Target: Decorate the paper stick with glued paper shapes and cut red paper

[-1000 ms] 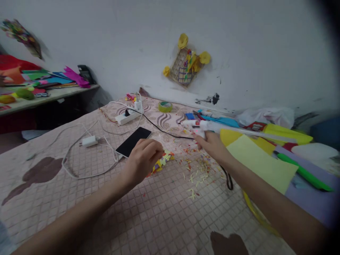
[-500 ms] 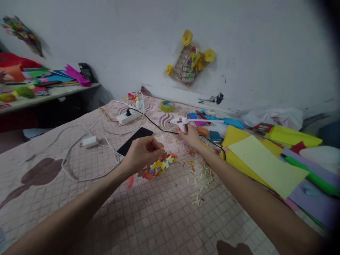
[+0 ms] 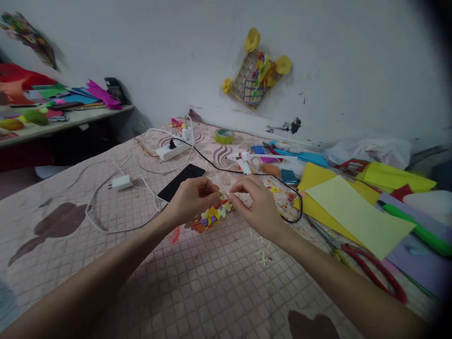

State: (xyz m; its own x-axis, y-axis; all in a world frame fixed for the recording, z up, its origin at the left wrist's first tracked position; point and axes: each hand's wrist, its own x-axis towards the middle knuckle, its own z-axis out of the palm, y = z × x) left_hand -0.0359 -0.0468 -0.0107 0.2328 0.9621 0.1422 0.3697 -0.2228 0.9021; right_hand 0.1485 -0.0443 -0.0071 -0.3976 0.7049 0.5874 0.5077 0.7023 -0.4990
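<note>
Both my hands meet over the middle of the patterned cloth. My left hand point(image 3: 192, 200) pinches a string of small coloured paper flowers point(image 3: 211, 215) that trails down to the cloth. Pinched at the far end of that same string is my right hand point(image 3: 256, 203). The white glue gun point(image 3: 243, 161) lies just beyond my hands, its black cord point(image 3: 282, 181) looping round to the right. A black phone point(image 3: 181, 182) lies flat behind my left hand.
Yellow paper sheets point(image 3: 353, 207) and other coloured sheets lie to the right, with red-handled scissors point(image 3: 370, 266) in front of them. A white power strip point(image 3: 171, 149), a charger point(image 3: 121, 181) and a green tape roll point(image 3: 224, 136) sit further back. Paper scraps point(image 3: 263, 254) litter the cloth.
My right hand has set the glue gun down on the cloth and come back left to the flower string. My left hand has lifted the string slightly.
</note>
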